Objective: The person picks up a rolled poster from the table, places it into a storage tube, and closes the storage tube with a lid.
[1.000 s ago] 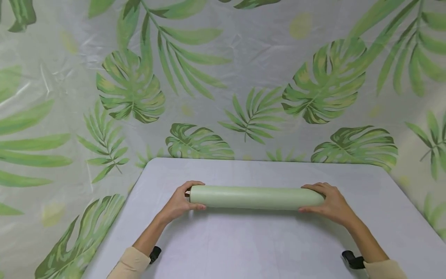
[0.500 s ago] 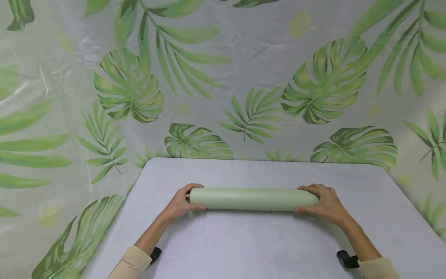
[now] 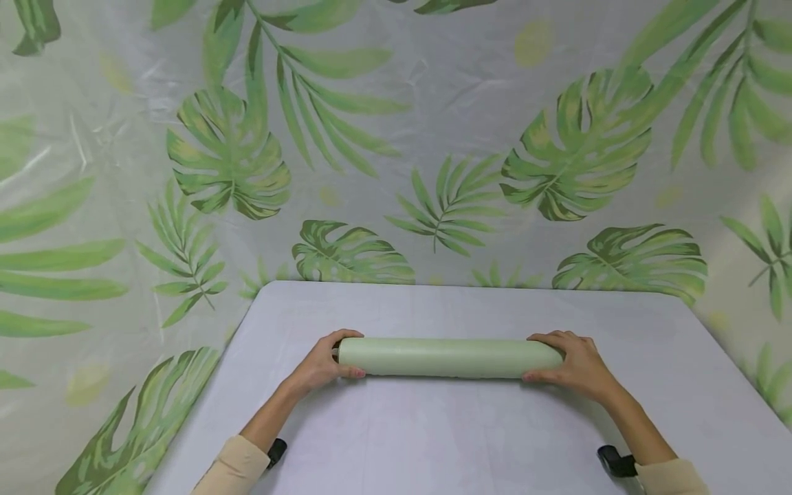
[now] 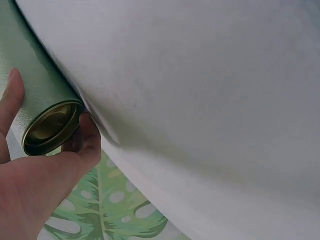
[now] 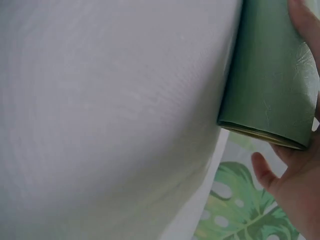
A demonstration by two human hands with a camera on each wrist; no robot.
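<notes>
A long pale green tube [image 3: 445, 357] lies crosswise at or just above the white table [image 3: 427, 433]; I cannot tell if it touches. My left hand [image 3: 323, 359] grips its left end, thumb on the near side and fingers on the far side. At that end the left wrist view reveals a recessed, gold-coloured metal cap [image 4: 50, 126]. The right end is held by my right hand [image 3: 572, 361], thumb near and fingers far. In the right wrist view a thin layered rim [image 5: 262, 134] shows at that end; its inside is mostly hidden.
Behind the table hangs a leaf-patterned sheet [image 3: 458, 137], which also shows below the table edge in both wrist views. A black wrist camera [image 3: 615, 460] sits at my right wrist, another [image 3: 277, 452] at my left.
The tube has come slightly lower in the head view, and its right end has shifted a little left. Both hands keep their hold, and the shadow beneath has narrowed.
</notes>
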